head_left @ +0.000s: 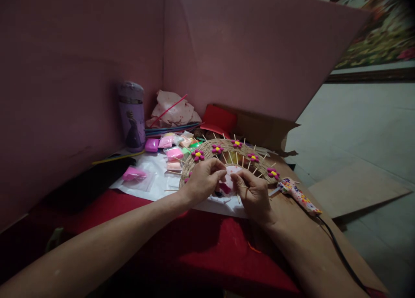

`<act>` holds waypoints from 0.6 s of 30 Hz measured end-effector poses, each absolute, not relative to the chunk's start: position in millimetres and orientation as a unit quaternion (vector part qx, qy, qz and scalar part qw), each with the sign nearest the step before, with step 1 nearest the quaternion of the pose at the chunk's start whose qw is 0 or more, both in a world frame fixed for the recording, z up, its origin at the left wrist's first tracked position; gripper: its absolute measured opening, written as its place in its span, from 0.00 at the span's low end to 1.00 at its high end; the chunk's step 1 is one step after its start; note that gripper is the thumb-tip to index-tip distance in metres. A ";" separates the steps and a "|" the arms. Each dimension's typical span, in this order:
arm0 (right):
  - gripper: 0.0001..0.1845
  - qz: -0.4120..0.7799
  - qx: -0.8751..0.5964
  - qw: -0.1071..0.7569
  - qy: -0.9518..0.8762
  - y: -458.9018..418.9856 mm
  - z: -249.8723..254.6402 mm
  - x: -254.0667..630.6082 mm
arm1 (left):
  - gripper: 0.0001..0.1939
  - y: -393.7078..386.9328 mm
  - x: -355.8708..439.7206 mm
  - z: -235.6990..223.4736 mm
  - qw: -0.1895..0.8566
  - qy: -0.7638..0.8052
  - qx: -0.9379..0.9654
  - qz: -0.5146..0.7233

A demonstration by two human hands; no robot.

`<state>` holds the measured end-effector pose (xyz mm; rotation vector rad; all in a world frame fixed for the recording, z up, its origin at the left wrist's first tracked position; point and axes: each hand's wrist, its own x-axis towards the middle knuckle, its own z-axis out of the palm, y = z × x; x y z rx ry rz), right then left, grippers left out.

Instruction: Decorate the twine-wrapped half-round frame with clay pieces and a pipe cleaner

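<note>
My left hand (205, 180) is over the near left part of a round twine-woven piece (207, 147), its thumb and fingers pinched together. Whatever those fingers hold, if anything, is too small to make out. Close by on the right, my right hand (253, 192) is closed too, thumb against fingertips. A short pale stick end shows at its fingers, but I cannot tell whether it is gripped. Magenta clay flowers (217, 149) with yellow centres sit on the twine band, and thin sticks poke out around it. The hands cover the near side of the woven piece.
Packets of coloured clay (174, 154) lie on a white sheet (142, 190) to the left. A purple tumbler (132, 116) stands behind them. On the right is a flower-patterned glue gun (300, 196) with a black cord. Pink panels (227, 51) rise at the back.
</note>
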<state>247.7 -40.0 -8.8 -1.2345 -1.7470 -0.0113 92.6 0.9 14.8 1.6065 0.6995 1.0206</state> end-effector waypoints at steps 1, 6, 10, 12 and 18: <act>0.16 -0.008 -0.506 0.484 -0.714 -40.3 -8.4 247.4 | 0.03 1.5 92.4 14.8 0.532 0.294 0.669 0.427; 0.15 -0.014 -0.501 0.495 -0.710 -41.2 -7.7 247.8 | 0.04 3.6 92.0 13.3 0.531 0.284 0.667 0.438; 0.13 0.026 -0.497 0.502 -0.708 -39.1 -10.2 248.3 | 0.04 5.4 92.4 11.7 0.515 0.285 0.662 0.465; 0.11 0.047 -0.501 0.504 -0.701 -37.4 -11.5 248.7 | 0.04 7.7 92.4 10.0 0.509 0.285 0.657 0.478; 0.11 0.064 -0.512 0.501 -0.695 -36.1 -11.6 250.0 | 0.04 12.9 92.2 4.8 0.489 0.276 0.659 0.500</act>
